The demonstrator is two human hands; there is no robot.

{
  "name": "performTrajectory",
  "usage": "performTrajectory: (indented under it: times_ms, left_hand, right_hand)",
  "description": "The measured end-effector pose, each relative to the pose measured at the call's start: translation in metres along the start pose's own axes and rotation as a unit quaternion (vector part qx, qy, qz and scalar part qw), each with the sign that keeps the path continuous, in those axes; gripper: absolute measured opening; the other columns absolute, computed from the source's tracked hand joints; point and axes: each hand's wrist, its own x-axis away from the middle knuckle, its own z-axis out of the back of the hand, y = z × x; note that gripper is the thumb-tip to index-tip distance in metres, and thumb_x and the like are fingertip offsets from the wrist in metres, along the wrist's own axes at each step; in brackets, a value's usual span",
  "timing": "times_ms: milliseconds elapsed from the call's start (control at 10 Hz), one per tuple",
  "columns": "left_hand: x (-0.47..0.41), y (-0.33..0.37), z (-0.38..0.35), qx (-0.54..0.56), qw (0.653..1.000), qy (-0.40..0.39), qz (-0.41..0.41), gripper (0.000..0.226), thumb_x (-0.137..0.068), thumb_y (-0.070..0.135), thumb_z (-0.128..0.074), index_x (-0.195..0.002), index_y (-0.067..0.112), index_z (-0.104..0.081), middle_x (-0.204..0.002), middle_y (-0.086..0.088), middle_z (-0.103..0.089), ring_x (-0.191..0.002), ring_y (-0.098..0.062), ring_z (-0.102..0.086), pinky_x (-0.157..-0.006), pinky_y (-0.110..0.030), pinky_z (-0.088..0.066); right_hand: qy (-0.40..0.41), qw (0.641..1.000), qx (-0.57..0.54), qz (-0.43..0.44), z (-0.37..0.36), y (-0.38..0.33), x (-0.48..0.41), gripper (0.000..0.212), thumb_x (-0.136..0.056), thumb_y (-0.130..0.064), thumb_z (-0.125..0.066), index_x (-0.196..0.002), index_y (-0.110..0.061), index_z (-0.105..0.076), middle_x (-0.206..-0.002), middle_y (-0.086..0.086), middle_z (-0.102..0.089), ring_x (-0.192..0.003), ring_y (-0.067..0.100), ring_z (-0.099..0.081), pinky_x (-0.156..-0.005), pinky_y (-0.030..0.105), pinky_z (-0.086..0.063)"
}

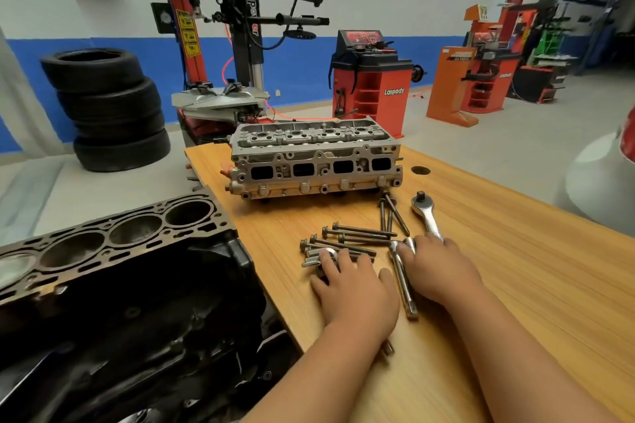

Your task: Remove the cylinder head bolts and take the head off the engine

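left hand [354, 285] lies flat, fingers relaxed over the loose head bolts [357, 235]. right hand [438, 268] covers the ratchet [426, 213] handle and a chrome bar [405, 288]; grip cannot be determined. status: bolts out, cylinder head [316, 161] standing on the wooden table [515, 285], apart from the bare engine block [120, 251]. task appears complete. room: workshop with stacked tyres [110, 106], tyre changer [240, 45], wheel balancer [374, 79].

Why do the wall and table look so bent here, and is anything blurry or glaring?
Head view: a wide-angle lens bows the blue wall stripe and table edge; the cylinder head is sharp in the middle, the engine block softens toward the lower-left corner; bright glints sit on the ratchet; light is even, shadows faint.
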Motion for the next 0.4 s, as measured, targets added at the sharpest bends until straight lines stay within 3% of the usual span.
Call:
performTrajectory:
  times_ms: [200, 300, 400]
  left_hand:
    - [-0.015, 0.019, 0.001, 0.078, 0.997, 0.019, 0.008, 0.049, -0.098, 0.042, -0.028, -0.142, 0.024, -0.042, -0.157, -0.001, -0.025, -0.148, -0.028, 0.001, -0.117, -0.053, -0.007]
    - [-0.014, 0.015, 0.006, 0.159, 0.986, 0.040, -0.012, 0.045, -0.097, 0.039, -0.035, -0.140, 0.029, -0.045, -0.157, 0.003, -0.025, -0.148, -0.023, 0.002, -0.118, -0.051, -0.003]
    - [0.002, -0.009, 0.009, 0.300, 0.946, 0.090, -0.083, 0.043, -0.091, 0.037, -0.043, -0.134, 0.037, -0.046, -0.153, 0.014, -0.025, -0.146, -0.010, -0.003, -0.120, -0.040, -0.006]
  right_hand:
    - [0.023, 0.996, 0.073, 0.055, -0.005, -0.014, 0.015, 0.031, -0.100, -0.034, -0.035, -0.124, -0.019, -0.049, -0.132, 0.004, -0.048, -0.122, 0.030, -0.039, -0.086, 0.040, -0.044]
    - [0.048, 0.998, 0.001, 0.047, 0.001, -0.017, 0.015, 0.030, -0.098, -0.033, -0.037, -0.120, -0.017, -0.051, -0.126, 0.005, -0.054, -0.112, 0.025, -0.049, -0.088, 0.040, -0.047]
    - [0.195, 0.962, -0.182, 0.056, 0.030, -0.018, 0.016, 0.036, -0.095, -0.039, -0.048, -0.127, -0.023, -0.053, -0.122, -0.004, -0.061, -0.105, 0.008, -0.056, -0.082, 0.032, -0.050]
